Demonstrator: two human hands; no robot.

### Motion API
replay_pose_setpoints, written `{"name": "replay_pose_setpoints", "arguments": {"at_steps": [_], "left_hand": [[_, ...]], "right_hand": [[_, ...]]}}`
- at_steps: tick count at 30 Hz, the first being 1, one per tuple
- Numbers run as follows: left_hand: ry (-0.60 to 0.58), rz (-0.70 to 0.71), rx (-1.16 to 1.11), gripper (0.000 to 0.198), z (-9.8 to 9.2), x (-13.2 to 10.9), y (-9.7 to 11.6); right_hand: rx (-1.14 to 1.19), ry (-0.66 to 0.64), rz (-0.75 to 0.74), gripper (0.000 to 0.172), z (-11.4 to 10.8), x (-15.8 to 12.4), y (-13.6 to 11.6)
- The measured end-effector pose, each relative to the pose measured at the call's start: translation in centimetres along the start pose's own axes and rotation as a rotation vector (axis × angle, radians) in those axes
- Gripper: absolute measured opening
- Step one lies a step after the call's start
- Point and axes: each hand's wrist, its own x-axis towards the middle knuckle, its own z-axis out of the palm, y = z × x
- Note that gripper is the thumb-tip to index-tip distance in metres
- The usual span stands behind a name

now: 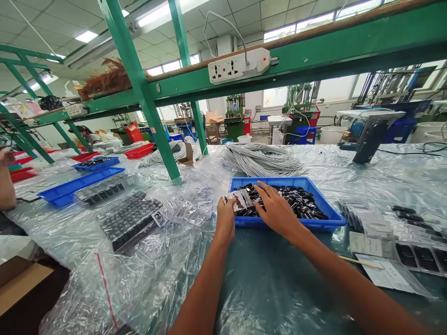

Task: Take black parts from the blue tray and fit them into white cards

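Observation:
My left hand (225,218) is closed around a small clear plastic packet (238,200) that shows a dark part inside, held at the near left corner of a blue tray (326,223). The tray is full of several small black parts (300,202). My right hand (274,209) lies over the tray's near left part, fingers curled down onto the black parts next to the packet. Whether its fingers grip a part is hidden.
Clear plastic sheeting covers the table. Loose clear packets (185,209) and black trays of parts (127,221) lie at left, filled packets (394,251) at right. A grey cable coil (261,160) sits behind the tray, beside a green rack post (157,121). Another person's arm (6,181) shows far left.

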Motion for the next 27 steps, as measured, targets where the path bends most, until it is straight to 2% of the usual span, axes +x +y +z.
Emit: {"name": "replay_pose_setpoints", "arguments": {"at_steps": [4,7,11,15,19,21,24,25,27], "left_hand": [[-0.140,-0.081,-0.107,0.039,0.5,-1.0,0.6],[-0.114,-0.084,-0.092,0.046,0.4,-1.2,0.6],[-0.103,-0.059,-0.103,0.044,0.1,-1.0,0.1],[-0.076,-0.018,-0.101,0.044,0.0,-1.0,0.1],[-0.143,0.049,0.049,0.042,-0.3,-1.2,0.4],[-0.179,0.085,0.161,0.040,-0.4,-1.4,0.6],[-0.177,0.137,0.346,0.034,-0.2,-1.6,0.6],[-0.160,0.167,0.407,0.030,-0.2,-1.6,0.5],[-0.105,0.221,0.496,0.023,-0.3,-1.2,0.4]], "right_hand": [[0.190,0.018,-0.124,0.045,1.2,-0.5,-0.2],[0.251,0.009,-0.120,0.045,1.7,-0.8,-0.7],[0.324,0.058,-0.094,0.045,2.2,-1.1,-1.3],[0.428,0.112,0.020,0.039,2.4,-1.3,-1.8],[0.561,0.038,0.147,0.034,1.9,-1.3,-1.2],[0.594,0.000,0.137,0.037,1.7,-1.2,-0.2],[0.527,-0.047,0.071,0.043,2.3,-1.0,1.7],[0.497,-0.033,0.050,0.046,2.8,-1.0,2.3],[0.490,0.085,0.047,0.049,3.8,-0.8,3.1]]}}
